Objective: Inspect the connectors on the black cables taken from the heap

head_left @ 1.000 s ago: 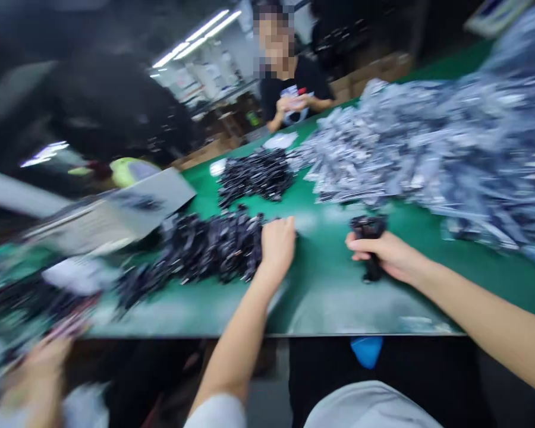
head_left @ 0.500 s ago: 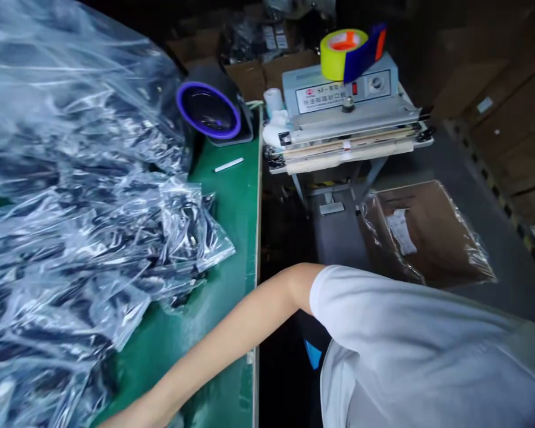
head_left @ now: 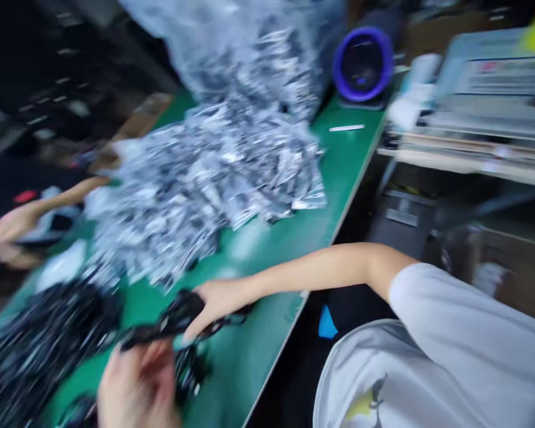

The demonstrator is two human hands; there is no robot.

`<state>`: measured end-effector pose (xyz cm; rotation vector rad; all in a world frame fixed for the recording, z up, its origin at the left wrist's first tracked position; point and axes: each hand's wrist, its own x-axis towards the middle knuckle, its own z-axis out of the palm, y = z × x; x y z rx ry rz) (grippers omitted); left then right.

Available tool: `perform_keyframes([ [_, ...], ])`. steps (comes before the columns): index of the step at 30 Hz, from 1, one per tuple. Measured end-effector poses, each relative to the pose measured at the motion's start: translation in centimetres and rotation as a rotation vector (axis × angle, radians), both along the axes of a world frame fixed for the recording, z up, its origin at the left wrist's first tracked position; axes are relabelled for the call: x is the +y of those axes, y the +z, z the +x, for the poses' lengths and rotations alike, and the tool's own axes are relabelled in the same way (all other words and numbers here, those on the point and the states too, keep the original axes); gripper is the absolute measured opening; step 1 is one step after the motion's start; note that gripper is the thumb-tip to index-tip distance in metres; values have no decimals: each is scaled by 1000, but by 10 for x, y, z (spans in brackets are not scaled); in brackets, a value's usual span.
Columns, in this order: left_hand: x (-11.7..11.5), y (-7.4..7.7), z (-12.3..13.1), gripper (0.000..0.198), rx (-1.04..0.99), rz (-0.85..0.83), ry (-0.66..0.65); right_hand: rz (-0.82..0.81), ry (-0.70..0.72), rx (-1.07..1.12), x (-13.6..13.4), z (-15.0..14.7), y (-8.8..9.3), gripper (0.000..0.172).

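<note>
Black cords (head_left: 178,312), bunched together, hang between the person's hands above the near part of the green table (head_left: 249,362). The right hand (head_left: 220,297) clasps the bunch from above, thumb on the near side, fingertips hidden behind it. The left hand (head_left: 138,389) is narrow, its curled fingers on the bunch's other end, though blur softens their outline.

As for progress, many small clear bags (head_left: 232,166) already lie in a broad heap, dark contents showing through, and a big clear bag (head_left: 232,47) stands full behind them. Much looks left: the loose pile (head_left: 44,339) at the left is unbagged, and a smaller bunch (head_left: 189,365) sits just beside the left hand. The cords in hand are unbagged too. I cannot count either side.

The table's near edge runs slantwise under the right forearm, and green surface shows between that edge and the heap, giving the right arm room to swing. The left side is tighter, with the loose pile close by and a co-worker's hand (head_left: 15,226) beyond. At the far end, a white stick (head_left: 346,128) lies near a purple-rimmed round thing (head_left: 362,95).
</note>
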<state>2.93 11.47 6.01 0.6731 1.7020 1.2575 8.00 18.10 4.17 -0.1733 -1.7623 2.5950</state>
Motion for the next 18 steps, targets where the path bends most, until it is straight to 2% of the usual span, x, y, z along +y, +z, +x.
perform_keyframes([
  [4,-77,-10,-46,30,-36,204,500,54,132,-11,-16,-24,-9,21],
  [6,-106,-18,-68,35,-40,308,647,80,146,-21,-22,-39,-21,16],
  [8,-123,-25,-82,36,-135,412,661,99,176,-33,-27,-49,-30,18],
  [10,-130,-31,-87,34,-231,466,637,105,191,-83,-30,-49,-35,19],
  [13,-133,-34,-83,33,-297,466,630,91,212,-163,-34,-43,-33,21],
  [18,-136,-33,-81,32,-358,419,600,-52,233,-269,-34,-41,-31,27],
])
